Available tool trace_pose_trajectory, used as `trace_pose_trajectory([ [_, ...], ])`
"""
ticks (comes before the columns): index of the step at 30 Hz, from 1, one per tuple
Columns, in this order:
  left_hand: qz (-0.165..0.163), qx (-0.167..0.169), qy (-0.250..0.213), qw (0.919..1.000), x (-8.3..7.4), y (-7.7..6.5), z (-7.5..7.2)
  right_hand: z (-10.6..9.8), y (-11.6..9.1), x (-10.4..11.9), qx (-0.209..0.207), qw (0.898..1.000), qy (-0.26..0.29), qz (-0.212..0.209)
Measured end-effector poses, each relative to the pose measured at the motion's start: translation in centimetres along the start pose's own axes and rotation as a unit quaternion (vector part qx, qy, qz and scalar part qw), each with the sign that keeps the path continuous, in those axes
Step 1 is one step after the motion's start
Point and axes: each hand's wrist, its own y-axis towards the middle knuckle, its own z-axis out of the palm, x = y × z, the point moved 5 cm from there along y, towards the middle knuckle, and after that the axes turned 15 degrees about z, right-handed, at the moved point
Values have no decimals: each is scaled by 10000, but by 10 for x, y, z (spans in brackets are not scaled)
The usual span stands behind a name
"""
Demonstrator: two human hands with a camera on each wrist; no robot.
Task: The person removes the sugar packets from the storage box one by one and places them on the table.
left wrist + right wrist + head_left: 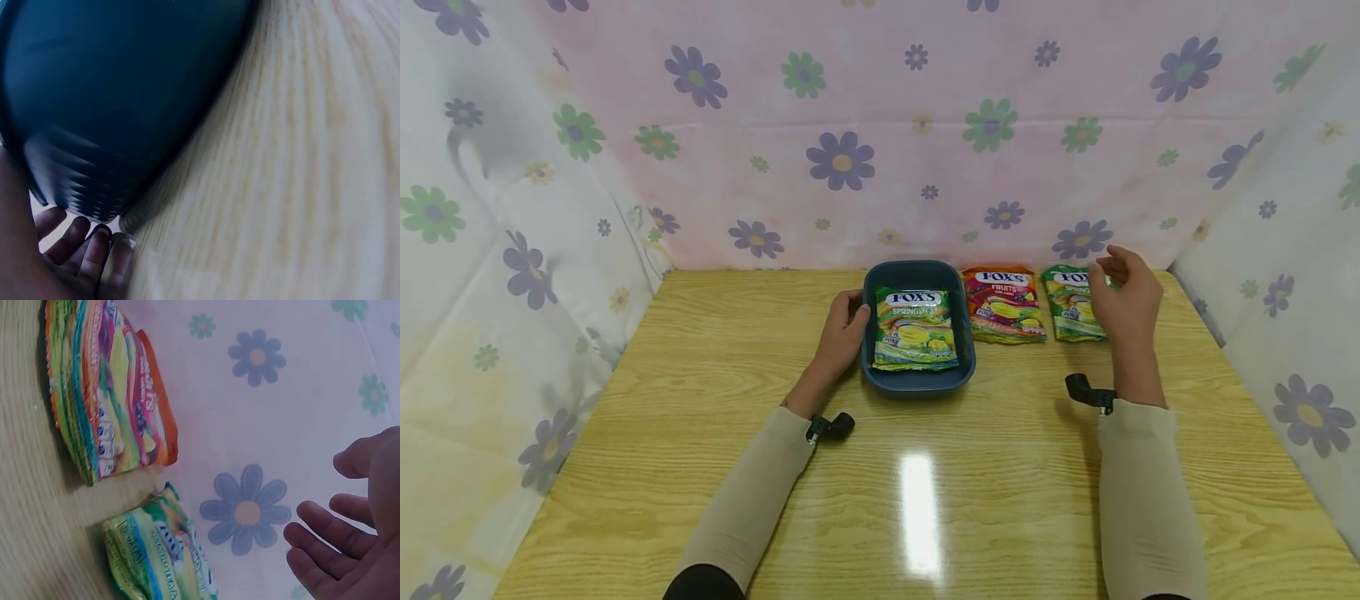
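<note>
A dark blue plastic tub (917,383) stands on the table with a green FOX'S Spring Tea candy bag (916,329) lying in it. My left hand (842,329) holds the tub's left side, thumb at the rim; in the left wrist view, the curled fingers (94,256) lie along the outer wall (125,94). Above the right-hand green candy bag (1070,304) is my right hand (1129,292), fingers loosely bent and holding nothing. The right wrist view shows that hand (350,531) apart from this green bag (162,550). The right hand partly hides the bag in the head view.
A red FOX'S Fruits candy bag (1003,307) lies between the tub and the right-hand green bag. Behind them hangs a pink flowered cloth (880,208), close to the back edge of the wooden table (1000,467). Flowered cloth also flanks both sides.
</note>
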Motion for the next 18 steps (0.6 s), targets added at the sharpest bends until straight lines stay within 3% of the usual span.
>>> trace_pose_trajectory([
  [10, -61, 82, -74, 9999, -3, 1, 1, -2, -8, 26, 252, 9992, 127, -269],
  [18, -109, 143, -92, 9998, -42, -1, -2, 1, -17, 44, 446, 9974, 279, -496],
])
